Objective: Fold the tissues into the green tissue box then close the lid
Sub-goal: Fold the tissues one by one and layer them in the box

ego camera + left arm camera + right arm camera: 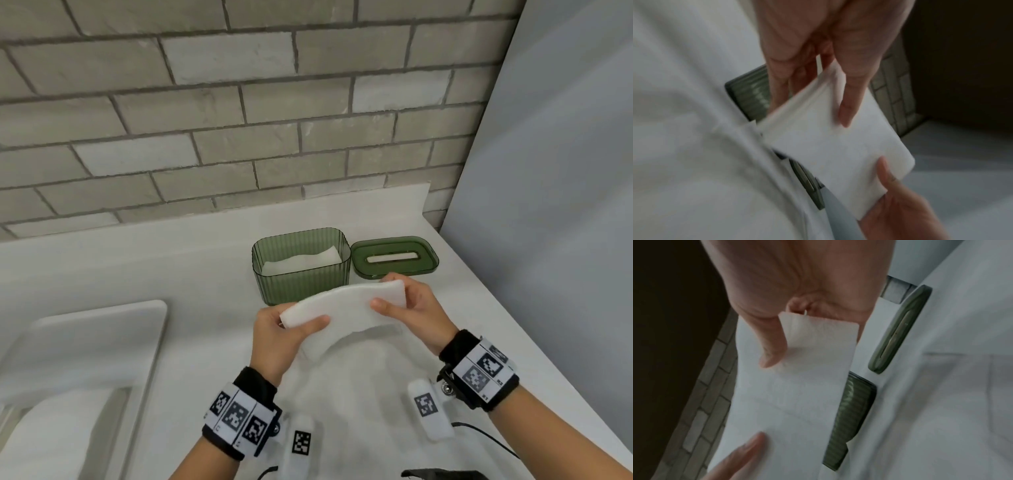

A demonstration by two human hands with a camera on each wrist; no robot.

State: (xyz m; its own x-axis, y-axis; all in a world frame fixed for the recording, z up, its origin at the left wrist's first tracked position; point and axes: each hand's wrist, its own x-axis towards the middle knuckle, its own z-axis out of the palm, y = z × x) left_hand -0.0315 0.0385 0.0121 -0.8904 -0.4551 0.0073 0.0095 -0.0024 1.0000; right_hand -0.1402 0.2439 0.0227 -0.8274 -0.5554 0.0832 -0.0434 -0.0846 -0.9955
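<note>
A folded white tissue (342,305) arches between my two hands above the counter, just in front of the green tissue box (301,284). My left hand (284,325) pinches its left end between thumb and fingers; my right hand (404,301) pinches its right end. The box stands without its lid and holds white tissue (301,262) inside. Its green slotted lid (394,257) lies flat on the counter to the box's right. In the left wrist view the tissue (830,142) fills the middle, with the box (750,95) behind it. The right wrist view shows the tissue (793,386), the box (851,415) and the lid (900,331).
More white tissue (359,394) lies spread on the white counter (171,267) under my hands. A white sink basin (85,359) sits at the left. A grey brick wall (239,120) backs the counter, and a plain grey wall (548,171) closes the right side.
</note>
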